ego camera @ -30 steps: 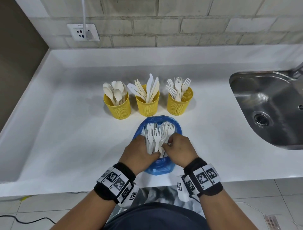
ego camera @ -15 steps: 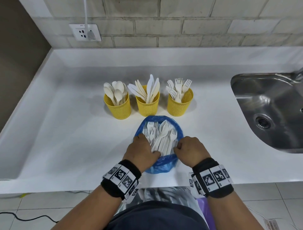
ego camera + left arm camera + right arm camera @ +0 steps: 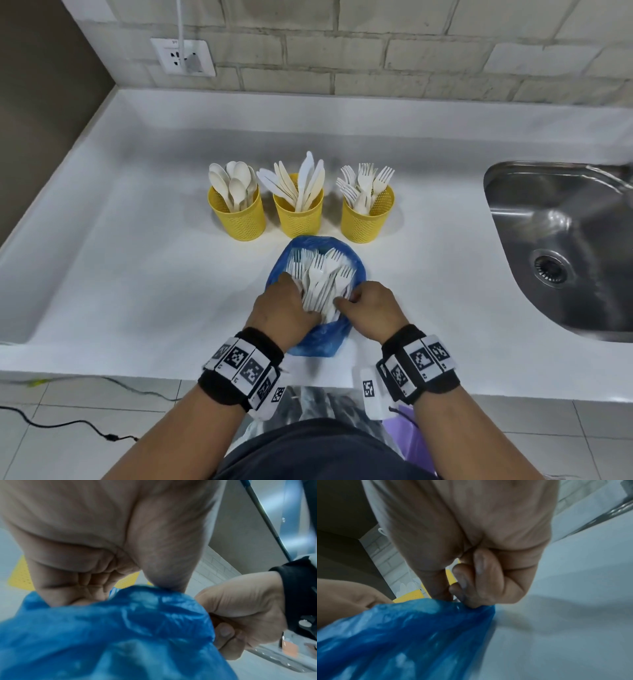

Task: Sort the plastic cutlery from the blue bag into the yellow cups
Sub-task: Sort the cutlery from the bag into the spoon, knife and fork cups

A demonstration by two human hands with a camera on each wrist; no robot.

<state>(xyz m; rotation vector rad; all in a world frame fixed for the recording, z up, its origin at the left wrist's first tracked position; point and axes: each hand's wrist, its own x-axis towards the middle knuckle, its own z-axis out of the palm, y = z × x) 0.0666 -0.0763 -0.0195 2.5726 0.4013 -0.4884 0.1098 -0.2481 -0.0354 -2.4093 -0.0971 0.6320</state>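
Note:
The blue bag (image 3: 322,337) lies open on the white counter near its front edge, with several white forks (image 3: 322,277) fanned out of its mouth. My left hand (image 3: 284,305) grips the bag's left rim, fingers curled into the opening beside the forks. My right hand (image 3: 370,305) pinches the right rim between thumb and fingers (image 3: 462,588). Just behind the bag stand three yellow cups: spoons (image 3: 236,219), knives (image 3: 301,219) and forks (image 3: 368,222). Both wrist views are filled by the crumpled bag (image 3: 120,628) (image 3: 402,635).
A steel sink (image 3: 513,219) is set into the counter at the right. A wall socket (image 3: 183,56) with a plugged cable sits at the back left. The counter's front edge runs just below my wrists.
My right hand has come off the forks and taken the bag's right rim. The bag's mouth is spread wider and the forks are more exposed. My left hand has stayed at the left rim.

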